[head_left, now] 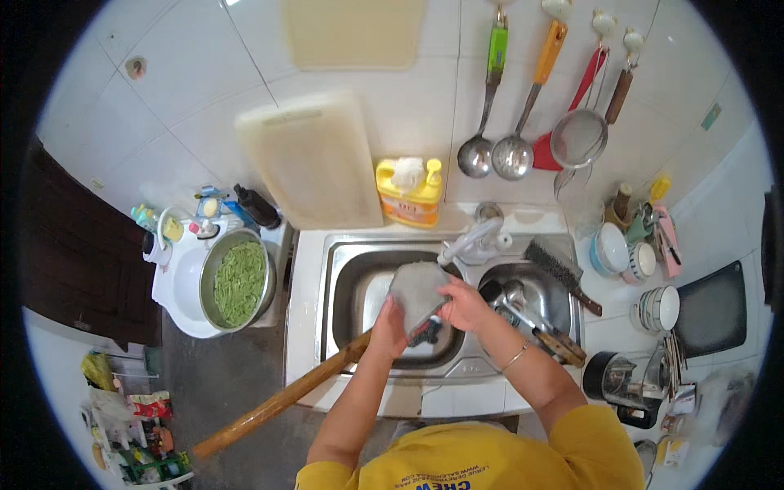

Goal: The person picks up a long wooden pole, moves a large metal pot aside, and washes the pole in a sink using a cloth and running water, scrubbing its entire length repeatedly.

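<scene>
Left hand (pixel 393 328) and right hand (pixel 463 305) pinch the shovel (pixel 418 286) at 2 edges, probably steadying it. Over the sink (pixel 349 298), any drips would fall inside.

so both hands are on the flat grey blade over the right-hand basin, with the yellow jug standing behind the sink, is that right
Wrong basin: in the head view, the left hand and right hand are on the flat grey blade over the left-hand basin. The yellow jug does stand behind the sink.
</scene>
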{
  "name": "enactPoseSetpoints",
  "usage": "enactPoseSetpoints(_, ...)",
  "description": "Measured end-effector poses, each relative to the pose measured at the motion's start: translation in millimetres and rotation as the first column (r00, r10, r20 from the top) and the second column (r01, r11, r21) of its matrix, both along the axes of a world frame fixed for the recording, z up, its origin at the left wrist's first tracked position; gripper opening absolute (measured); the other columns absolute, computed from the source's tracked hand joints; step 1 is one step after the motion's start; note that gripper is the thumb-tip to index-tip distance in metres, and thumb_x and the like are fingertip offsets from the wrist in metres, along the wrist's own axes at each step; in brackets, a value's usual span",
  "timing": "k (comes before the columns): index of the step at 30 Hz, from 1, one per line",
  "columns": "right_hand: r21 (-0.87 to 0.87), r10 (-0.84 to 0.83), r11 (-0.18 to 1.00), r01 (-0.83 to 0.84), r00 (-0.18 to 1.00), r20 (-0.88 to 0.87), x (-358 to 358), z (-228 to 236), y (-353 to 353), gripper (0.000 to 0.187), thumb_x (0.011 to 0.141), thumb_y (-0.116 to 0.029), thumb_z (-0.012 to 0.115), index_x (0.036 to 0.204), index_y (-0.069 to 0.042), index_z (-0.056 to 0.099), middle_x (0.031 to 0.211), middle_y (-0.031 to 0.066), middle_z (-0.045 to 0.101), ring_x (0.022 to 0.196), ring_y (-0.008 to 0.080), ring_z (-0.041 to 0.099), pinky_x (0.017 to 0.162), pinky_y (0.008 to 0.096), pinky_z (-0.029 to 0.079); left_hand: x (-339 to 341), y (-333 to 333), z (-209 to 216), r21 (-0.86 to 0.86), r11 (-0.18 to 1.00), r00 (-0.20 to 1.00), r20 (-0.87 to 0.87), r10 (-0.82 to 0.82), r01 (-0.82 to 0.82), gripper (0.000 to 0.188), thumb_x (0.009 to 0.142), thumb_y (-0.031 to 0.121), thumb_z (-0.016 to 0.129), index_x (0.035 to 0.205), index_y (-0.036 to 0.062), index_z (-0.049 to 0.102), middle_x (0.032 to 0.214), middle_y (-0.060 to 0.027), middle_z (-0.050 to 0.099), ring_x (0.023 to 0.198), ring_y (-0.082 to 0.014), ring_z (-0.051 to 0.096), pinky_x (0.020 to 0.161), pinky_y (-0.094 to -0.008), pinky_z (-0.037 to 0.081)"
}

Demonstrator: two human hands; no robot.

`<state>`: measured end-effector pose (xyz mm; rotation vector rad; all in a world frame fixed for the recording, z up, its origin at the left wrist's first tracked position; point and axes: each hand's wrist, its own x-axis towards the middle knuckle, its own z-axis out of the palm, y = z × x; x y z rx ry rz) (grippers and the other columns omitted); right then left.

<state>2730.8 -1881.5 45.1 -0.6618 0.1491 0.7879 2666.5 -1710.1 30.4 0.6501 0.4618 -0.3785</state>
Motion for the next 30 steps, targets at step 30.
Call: enactPoseSetpoints(30, -0.794, 0.889, -0.069, 0.604, 0.398, 0.225, 152.8, 122.6, 1.1, 0.063, 0.079, -0.002, 0.046, 0.137, -0.022, 0.034, 0.096, 0.0143, 0.063, 0.088, 0.0307, 0.062, 0.07, 0.0431, 0.05, 183.5, -14.6, 48.9, 0.039, 0.985, 0.973, 0.167, 0.159, -0.168, 0.036, 0.093, 0.023, 0.044, 0.125, 0.0048, 0.043, 0.125, -0.0104, 0.051, 0.113, -0.0266, 0.05, 0.098, -0.0433, 0.037)
